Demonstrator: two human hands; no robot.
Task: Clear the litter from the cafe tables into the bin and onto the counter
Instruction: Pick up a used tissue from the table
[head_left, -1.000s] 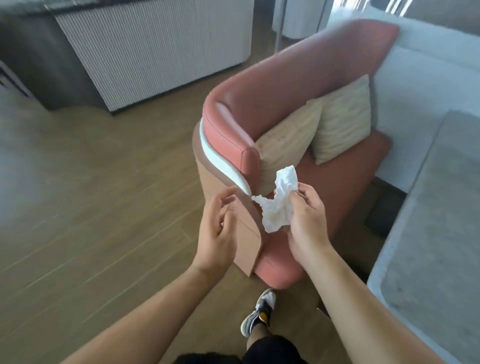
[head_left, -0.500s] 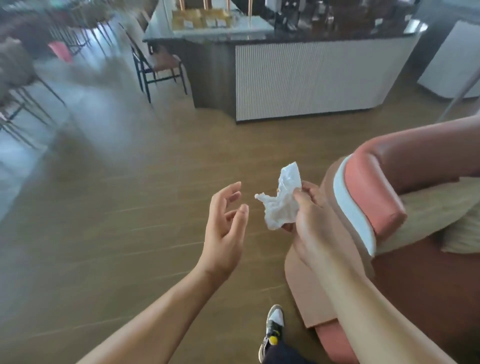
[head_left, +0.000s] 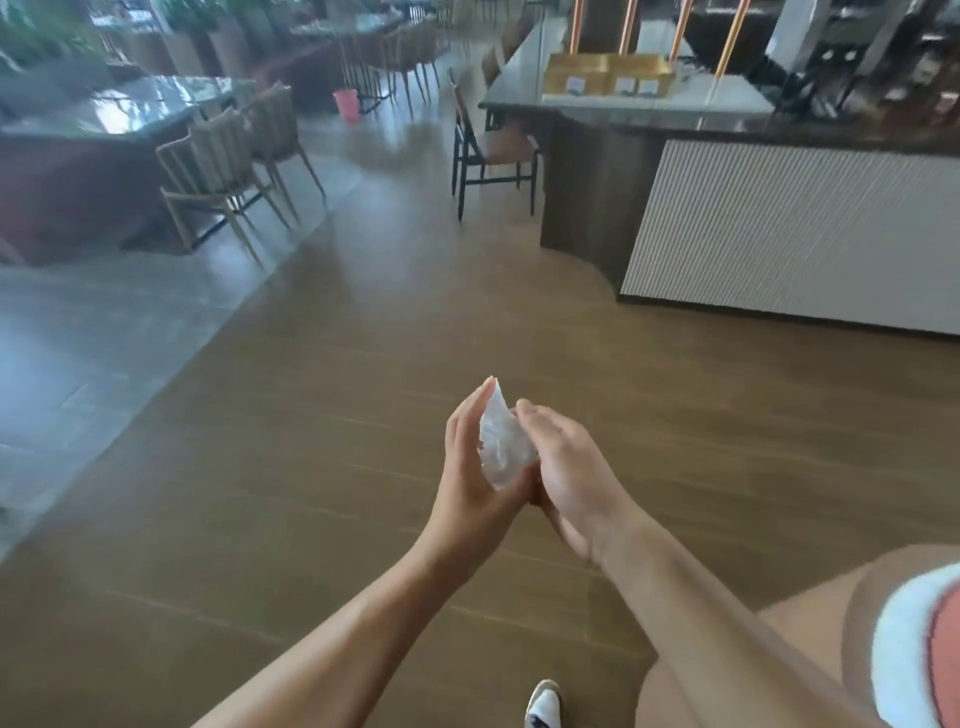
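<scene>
A crumpled white napkin (head_left: 503, 446) is pressed between both my palms in the middle of the view, above the wooden floor. My left hand (head_left: 475, 470) cups it from the left and my right hand (head_left: 563, 467) presses against it from the right. Only the napkin's upper part shows between them. The counter (head_left: 779, 218), with a dark top and a white ribbed front, stands ahead to the right. A small pink bin (head_left: 347, 105) sits on the floor far back, left of centre.
A dark-framed chair (head_left: 493, 150) stands at the counter's left end. Tables with woven chairs (head_left: 218, 171) fill the left side. The pink armchair's edge (head_left: 914, 649) is at the bottom right. Open wooden floor lies between me and the counter.
The view has swung left from the pink armchair toward the counter and cafe floor. My left hand, open before, has closed in against the napkin that my right hand held alone.
</scene>
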